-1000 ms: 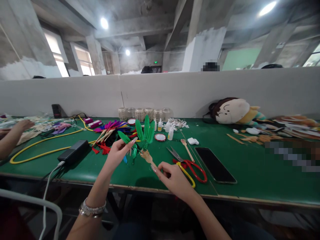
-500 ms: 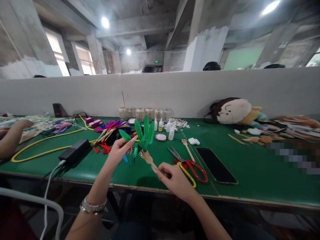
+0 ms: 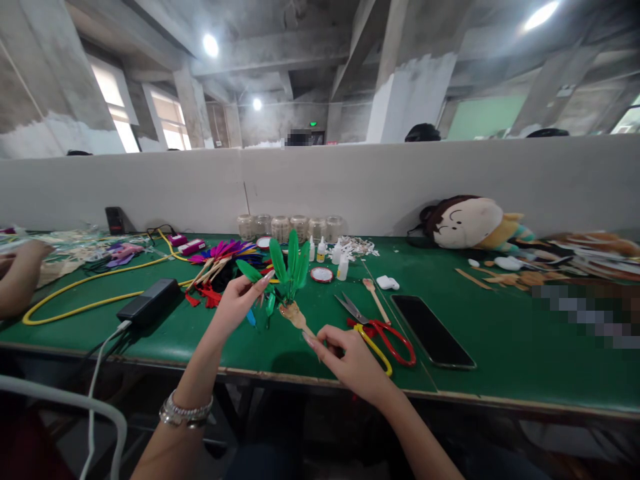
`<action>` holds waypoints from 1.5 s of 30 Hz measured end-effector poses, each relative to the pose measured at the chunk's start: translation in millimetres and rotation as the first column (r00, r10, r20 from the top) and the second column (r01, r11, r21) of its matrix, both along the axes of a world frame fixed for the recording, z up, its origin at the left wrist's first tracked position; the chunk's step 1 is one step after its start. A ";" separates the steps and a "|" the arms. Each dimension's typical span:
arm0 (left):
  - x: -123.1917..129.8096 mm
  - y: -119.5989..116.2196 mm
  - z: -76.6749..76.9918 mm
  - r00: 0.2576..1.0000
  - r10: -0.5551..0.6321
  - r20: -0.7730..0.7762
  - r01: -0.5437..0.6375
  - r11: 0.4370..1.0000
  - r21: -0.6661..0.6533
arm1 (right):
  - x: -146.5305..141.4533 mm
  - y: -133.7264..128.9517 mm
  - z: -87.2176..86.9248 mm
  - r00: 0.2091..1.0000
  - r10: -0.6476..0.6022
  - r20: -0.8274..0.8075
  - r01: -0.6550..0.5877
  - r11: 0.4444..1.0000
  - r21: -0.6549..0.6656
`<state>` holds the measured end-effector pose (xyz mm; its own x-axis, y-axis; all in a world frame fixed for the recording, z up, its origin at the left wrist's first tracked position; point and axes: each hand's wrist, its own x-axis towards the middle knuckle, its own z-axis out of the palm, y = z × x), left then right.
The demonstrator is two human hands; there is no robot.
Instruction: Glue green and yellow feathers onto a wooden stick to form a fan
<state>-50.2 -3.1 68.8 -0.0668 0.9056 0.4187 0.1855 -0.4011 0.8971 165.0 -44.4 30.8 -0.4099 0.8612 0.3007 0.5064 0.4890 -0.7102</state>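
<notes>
Wooden spoon (image 3: 296, 317), just below the middle of the frame, tilted, head toward the upper left, handle toward the lower right. Pinched near the handle's end by the right hand (image 3: 347, 357), thumb and fingers closed on the wood. Closed as well, a little left of centre: the left hand (image 3: 239, 305), thumb and fingertips nipping a green feather (image 3: 249, 270). Rising from the spoon's head, fanned: three upright green feathers (image 3: 293, 257), probably touching it at their bases, though too small there for certainty.

Just right of the right hand: scissors (image 3: 357, 312) with blades apart; beyond these, a second wooden spoon (image 3: 377, 303) and a dark phone (image 3: 433, 331). Above the hands, near the centre: a red-rimmed lid (image 3: 321, 275), small white bottles (image 3: 342, 269), a row of glass jars (image 3: 299, 228). Left of centre: a heap of coloured feathers (image 3: 227, 251), then a black adapter (image 3: 149, 301) and yellow cable (image 3: 53, 313). At the left edge, another person's hand (image 3: 34, 251). Toward the upper right, lying on the green table (image 3: 520, 340): a plush doll (image 3: 470, 223).
</notes>
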 end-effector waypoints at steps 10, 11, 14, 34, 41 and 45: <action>0.5 1.9 -0.2 1.000 0.010 -0.008 -0.010 1.000 0.015 | -0.2 -0.1 -0.5 1.000 0.007 0.006 -0.007 1.000 -0.004; 0.6 2.0 -0.5 1.000 0.008 -0.004 -0.008 1.000 0.012 | -0.3 -0.1 -0.7 1.000 0.003 0.007 -0.003 1.000 0.001; 1.7 2.0 -0.2 1.000 0.006 0.009 -0.006 1.000 -0.002 | -0.3 -0.1 -1.2 1.000 -0.006 0.009 0.005 1.000 0.014; 4.7 5.6 -1.0 0.999 -0.020 -0.048 0.016 0.996 -0.089 | 1.2 -0.2 -0.3 1.000 0.013 0.012 -0.014 1.000 0.020; 0.0 2.1 1.9 0.937 -0.174 -0.301 0.135 0.980 -0.146 | 1.2 0.7 -1.8 1.000 0.014 0.010 -0.014 1.000 0.022; -2.0 1.0 5.4 0.907 -0.223 -0.357 0.170 0.970 -0.175 | 1.6 0.7 -2.5 1.000 0.024 -0.001 -0.024 1.000 0.006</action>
